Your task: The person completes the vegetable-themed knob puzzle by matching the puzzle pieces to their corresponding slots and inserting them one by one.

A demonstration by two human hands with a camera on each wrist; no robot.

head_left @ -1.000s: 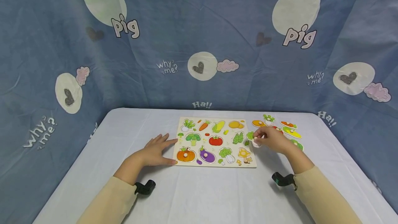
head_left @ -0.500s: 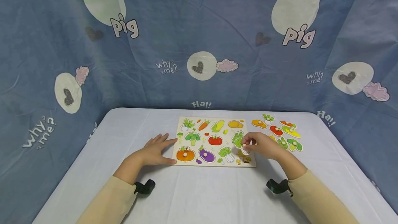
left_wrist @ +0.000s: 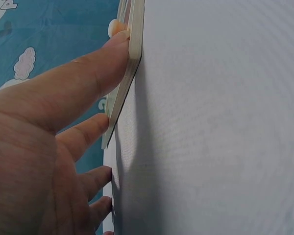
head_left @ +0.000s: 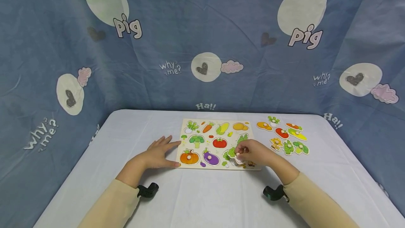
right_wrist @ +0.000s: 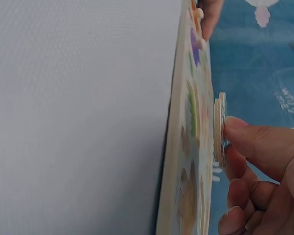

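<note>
A wooden vegetable puzzle board [head_left: 202, 168] lies flat on the table. The pumpkin piece [head_left: 189, 157] and the eggplant piece [head_left: 211, 158] sit in it with knobs showing. My right hand [head_left: 255, 152] pinches a bok choy puzzle piece [head_left: 232, 152] by its knob, over the printed bok choy at the board's front right. In the right wrist view, a gap shows between that piece [right_wrist: 218, 129] and the board face. My left hand [head_left: 158, 154] has its fingers spread at the board's left edge, thumb and index finger touching it; the thumb [left_wrist: 83, 73] lies close to a knob.
Several loose puzzle pieces lie right of the board, among them a tomato [head_left: 282, 133], a corn [head_left: 297, 134], a mushroom [head_left: 276, 144] and a broccoli [head_left: 301, 147]. A blue printed cloth [head_left: 202, 27] hangs behind the white-covered table [head_left: 202, 200].
My right hand has carried the bok choy piece leftward and toward the front, from the board's right edge to above the printed bok choy. The left hand has stayed put.
</note>
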